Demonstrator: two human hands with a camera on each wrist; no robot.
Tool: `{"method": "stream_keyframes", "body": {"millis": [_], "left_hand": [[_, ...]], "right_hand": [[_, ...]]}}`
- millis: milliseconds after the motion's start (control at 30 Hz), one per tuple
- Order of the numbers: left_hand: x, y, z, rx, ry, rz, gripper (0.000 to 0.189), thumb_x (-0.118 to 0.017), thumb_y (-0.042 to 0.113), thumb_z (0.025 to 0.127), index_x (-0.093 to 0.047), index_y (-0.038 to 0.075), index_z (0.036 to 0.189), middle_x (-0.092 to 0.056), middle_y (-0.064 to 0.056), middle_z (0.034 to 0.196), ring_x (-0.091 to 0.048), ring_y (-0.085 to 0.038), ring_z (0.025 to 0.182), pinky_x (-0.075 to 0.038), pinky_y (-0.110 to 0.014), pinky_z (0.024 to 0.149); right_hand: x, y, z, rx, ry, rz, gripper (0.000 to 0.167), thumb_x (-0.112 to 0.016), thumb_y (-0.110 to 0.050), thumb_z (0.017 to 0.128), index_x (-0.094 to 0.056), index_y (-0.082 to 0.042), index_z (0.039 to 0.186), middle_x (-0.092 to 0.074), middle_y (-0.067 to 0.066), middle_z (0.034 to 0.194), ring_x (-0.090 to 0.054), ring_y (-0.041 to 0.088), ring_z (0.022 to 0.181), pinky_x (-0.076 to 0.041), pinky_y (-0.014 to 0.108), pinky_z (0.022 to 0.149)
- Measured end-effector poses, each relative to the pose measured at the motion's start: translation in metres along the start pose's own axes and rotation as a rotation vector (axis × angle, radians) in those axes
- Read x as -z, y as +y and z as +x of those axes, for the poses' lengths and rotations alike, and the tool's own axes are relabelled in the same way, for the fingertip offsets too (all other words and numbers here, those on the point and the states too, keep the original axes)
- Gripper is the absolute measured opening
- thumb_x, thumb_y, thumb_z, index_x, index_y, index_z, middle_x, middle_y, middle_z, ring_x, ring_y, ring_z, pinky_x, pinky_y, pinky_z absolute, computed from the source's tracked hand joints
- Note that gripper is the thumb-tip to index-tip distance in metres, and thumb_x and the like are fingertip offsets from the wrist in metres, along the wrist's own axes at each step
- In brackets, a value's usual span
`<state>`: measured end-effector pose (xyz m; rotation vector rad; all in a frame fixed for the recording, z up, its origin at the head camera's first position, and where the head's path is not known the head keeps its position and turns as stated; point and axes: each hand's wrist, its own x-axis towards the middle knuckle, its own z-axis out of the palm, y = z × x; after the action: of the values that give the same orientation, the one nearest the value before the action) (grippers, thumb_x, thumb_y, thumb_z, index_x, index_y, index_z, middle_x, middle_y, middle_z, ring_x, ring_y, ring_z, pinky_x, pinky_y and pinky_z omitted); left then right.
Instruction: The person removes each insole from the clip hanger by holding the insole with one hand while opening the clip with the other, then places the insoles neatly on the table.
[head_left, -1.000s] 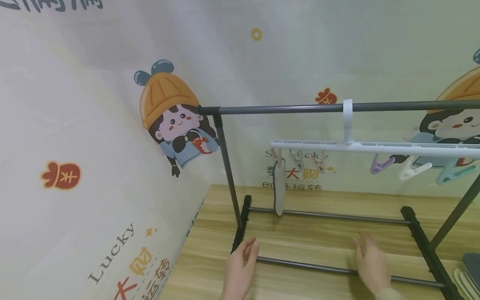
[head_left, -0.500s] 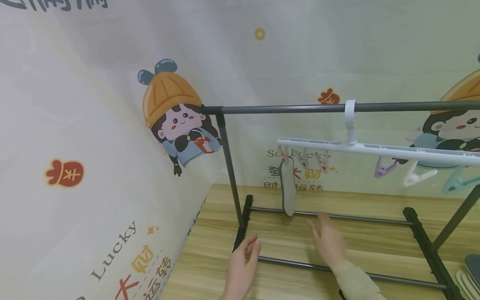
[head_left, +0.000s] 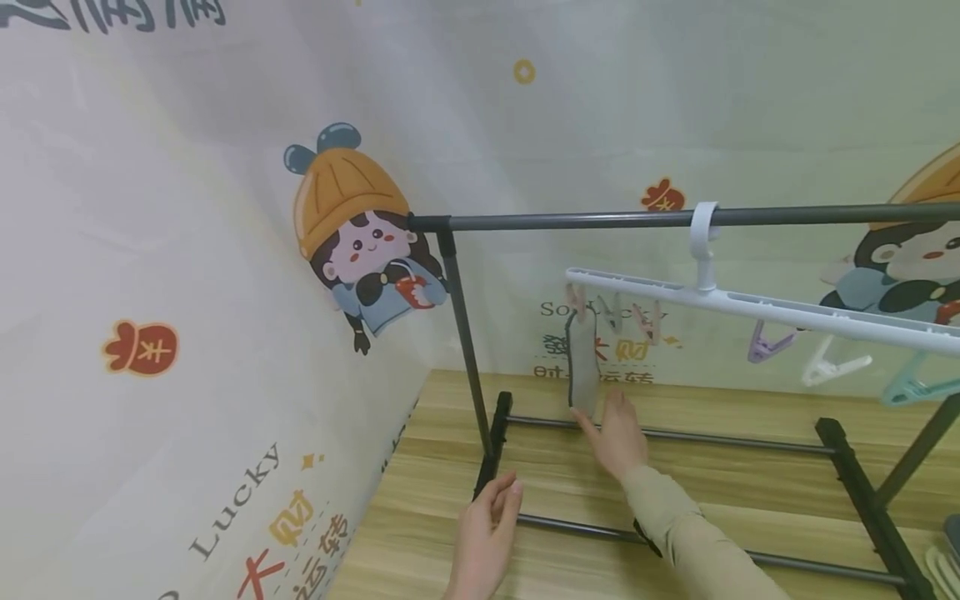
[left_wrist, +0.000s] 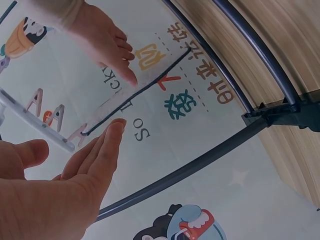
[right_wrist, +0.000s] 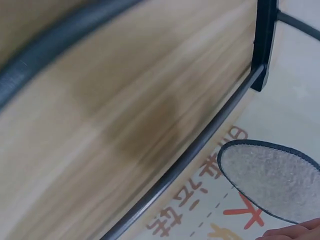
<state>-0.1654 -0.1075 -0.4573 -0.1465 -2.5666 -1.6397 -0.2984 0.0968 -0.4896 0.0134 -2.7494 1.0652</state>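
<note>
A fuzzy grey-white insole (head_left: 582, 362) with dark edging hangs from a pink clothespin (head_left: 575, 298) at the left end of a white clip hanger (head_left: 795, 312). My right hand (head_left: 621, 437) is at the insole's lower end, its fingers extended; whether they touch it I cannot tell. The right wrist view catches the insole (right_wrist: 272, 177) close up, with only a bit of that hand at the corner. My left hand (head_left: 483, 533) holds nothing and stays low beside the rack's left foot, fingers loosely extended, as the left wrist view also shows.
The hanger hooks over the top bar (head_left: 570, 222) of a dark metal rack, whose lower bars (head_left: 720, 442) run just above the wooden surface (head_left: 450, 400). Several other clothespins (head_left: 836, 362) hang along the hanger. Stacked insoles (head_left: 948, 554) lie at the lower right edge.
My right hand has moved left and away from me to the insole. The hanger has swivelled, its right end swinging nearer, and the insole has turned and shifted right. The left hand has stayed put.
</note>
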Motion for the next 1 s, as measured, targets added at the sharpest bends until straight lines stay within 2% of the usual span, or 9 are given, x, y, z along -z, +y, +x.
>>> {"method": "stream_keyframes", "body": {"millis": [100, 200, 267, 433, 600, 800, 1000], "left_hand": [[0.002, -0.001, 0.000, 0.009, 0.001, -0.006, 0.056, -0.044, 0.043, 0.105, -0.054, -0.006, 0.132, -0.065, -0.026, 0.124, -0.065, -0.038, 0.113, -0.055, -0.050, 0.092], [0.005, -0.002, -0.001, 0.022, 0.011, -0.012, 0.056, -0.045, 0.042, 0.104, -0.055, -0.006, 0.131, -0.066, -0.025, 0.123, -0.067, -0.037, 0.110, -0.055, -0.050, 0.092], [0.006, -0.002, -0.001, 0.031, 0.019, -0.016, 0.056, -0.046, 0.043, 0.104, -0.055, -0.005, 0.131, -0.067, -0.024, 0.122, -0.067, -0.036, 0.110, -0.055, -0.050, 0.091], [0.007, -0.005, -0.001, 0.029, 0.039, -0.016, 0.053, -0.048, 0.040, 0.104, -0.057, -0.004, 0.130, -0.068, -0.022, 0.120, -0.068, -0.034, 0.108, -0.055, -0.047, 0.091], [0.007, -0.007, 0.000, 0.032, 0.056, -0.016, 0.052, -0.048, 0.039, 0.104, -0.057, -0.005, 0.130, -0.068, -0.023, 0.119, -0.068, -0.035, 0.108, -0.055, -0.047, 0.091], [0.010, -0.007, 0.001, 0.072, 0.059, -0.016, 0.056, -0.047, 0.043, 0.103, -0.057, -0.005, 0.131, -0.067, -0.024, 0.121, -0.067, -0.037, 0.110, -0.055, -0.049, 0.091], [0.013, -0.007, 0.001, 0.106, 0.071, -0.016, 0.056, -0.049, 0.043, 0.103, -0.057, -0.005, 0.131, -0.068, -0.023, 0.120, -0.068, -0.036, 0.109, -0.055, -0.049, 0.091]], "right_hand": [[-0.001, 0.001, 0.014, 0.004, 0.005, -0.004, 0.089, -0.057, -0.045, 0.098, -0.016, 0.014, 0.150, -0.025, 0.040, 0.151, -0.033, 0.056, 0.136, -0.040, 0.063, 0.104], [0.000, 0.001, 0.023, 0.021, 0.003, 0.005, 0.092, -0.062, -0.044, 0.096, -0.016, 0.015, 0.149, -0.022, 0.040, 0.153, -0.031, 0.057, 0.137, -0.032, 0.062, 0.111], [0.000, 0.001, 0.027, 0.025, 0.001, 0.011, 0.094, -0.064, -0.044, 0.094, -0.017, 0.016, 0.149, -0.022, 0.040, 0.152, -0.031, 0.057, 0.136, -0.032, 0.063, 0.111], [-0.003, -0.001, 0.033, 0.024, -0.005, 0.016, 0.096, -0.068, -0.041, 0.092, -0.017, 0.017, 0.148, -0.023, 0.041, 0.152, -0.033, 0.058, 0.135, -0.036, 0.064, 0.107], [-0.008, -0.002, 0.040, 0.016, -0.004, 0.025, 0.095, -0.066, -0.042, 0.093, -0.017, 0.017, 0.149, -0.024, 0.040, 0.152, -0.035, 0.056, 0.135, -0.039, 0.062, 0.106], [-0.011, -0.003, 0.050, 0.019, 0.015, 0.020, 0.091, -0.066, -0.040, 0.093, -0.020, 0.016, 0.148, -0.029, 0.040, 0.149, -0.040, 0.055, 0.132, -0.041, 0.061, 0.104], [-0.013, -0.005, 0.056, 0.024, -0.007, 0.035, 0.091, -0.068, -0.041, 0.092, -0.021, 0.011, 0.150, -0.027, 0.039, 0.151, -0.039, 0.056, 0.132, -0.043, 0.062, 0.101]]}}
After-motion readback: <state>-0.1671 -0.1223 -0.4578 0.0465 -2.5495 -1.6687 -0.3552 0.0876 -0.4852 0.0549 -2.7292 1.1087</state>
